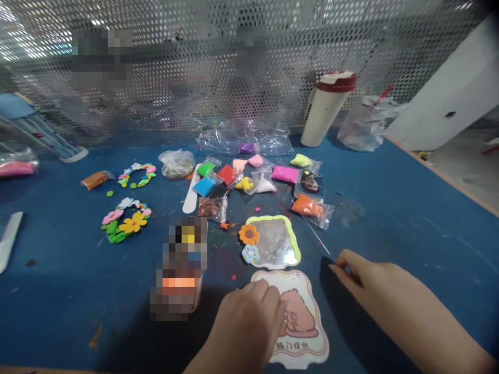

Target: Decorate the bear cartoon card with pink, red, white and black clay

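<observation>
Left hand laid half-curled on a printed card, nothing gripped, right hand pinched closed, apparently on a thin wire, orange clay sealed in a clear bag

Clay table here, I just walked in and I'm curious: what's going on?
A person's left hand rests on a bear card, while the right hand seems to pinch a thin metal rod. Just beyond sits a mirror with a clay border and flowers. Packets of coloured clay lie farther back, and two clay flower wreaths lie to the left.
</observation>
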`<action>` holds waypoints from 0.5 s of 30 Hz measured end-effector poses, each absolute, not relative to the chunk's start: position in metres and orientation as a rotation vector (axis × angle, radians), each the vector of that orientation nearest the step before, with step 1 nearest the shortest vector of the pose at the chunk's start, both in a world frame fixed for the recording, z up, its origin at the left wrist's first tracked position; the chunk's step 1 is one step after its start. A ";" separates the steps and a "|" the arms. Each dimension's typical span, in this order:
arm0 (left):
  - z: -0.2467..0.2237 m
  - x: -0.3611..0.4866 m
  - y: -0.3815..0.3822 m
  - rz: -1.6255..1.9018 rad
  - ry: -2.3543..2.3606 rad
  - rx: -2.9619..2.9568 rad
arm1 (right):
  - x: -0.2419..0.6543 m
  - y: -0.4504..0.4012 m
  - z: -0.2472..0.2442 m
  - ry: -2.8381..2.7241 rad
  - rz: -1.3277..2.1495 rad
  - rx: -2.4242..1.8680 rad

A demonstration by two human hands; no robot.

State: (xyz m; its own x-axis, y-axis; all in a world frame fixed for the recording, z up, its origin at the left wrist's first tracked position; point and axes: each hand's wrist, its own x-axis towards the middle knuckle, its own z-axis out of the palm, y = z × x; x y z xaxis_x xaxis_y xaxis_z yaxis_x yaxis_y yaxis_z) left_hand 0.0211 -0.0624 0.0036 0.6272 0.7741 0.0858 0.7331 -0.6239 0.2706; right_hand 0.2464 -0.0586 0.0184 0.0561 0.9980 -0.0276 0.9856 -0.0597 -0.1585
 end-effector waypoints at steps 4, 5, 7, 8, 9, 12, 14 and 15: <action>0.006 0.020 -0.061 0.320 1.227 2.627 | 0.246 -0.054 0.027 -2.253 0.152 -2.388; 0.007 0.019 -0.061 0.330 1.231 2.619 | 0.246 -0.052 0.029 -2.258 0.052 -2.339; 0.010 0.016 -0.060 0.357 1.261 2.594 | 0.244 -0.047 0.033 -2.254 -0.094 -2.143; 0.011 0.014 -0.059 0.402 1.292 2.567 | 0.241 -0.044 0.034 -2.245 -0.086 -2.017; 0.012 0.012 -0.059 0.479 1.337 2.531 | 0.238 -0.040 0.034 -2.237 -0.012 -1.884; 0.010 0.006 -0.056 0.798 1.520 2.425 | 0.221 -0.029 0.029 -2.206 0.438 -1.521; 0.005 0.005 -0.053 0.902 1.623 2.423 | 0.208 -0.023 0.020 -2.218 0.652 -1.381; 0.002 0.005 -0.051 0.915 1.652 2.447 | 0.202 -0.021 0.014 -2.228 0.677 -1.358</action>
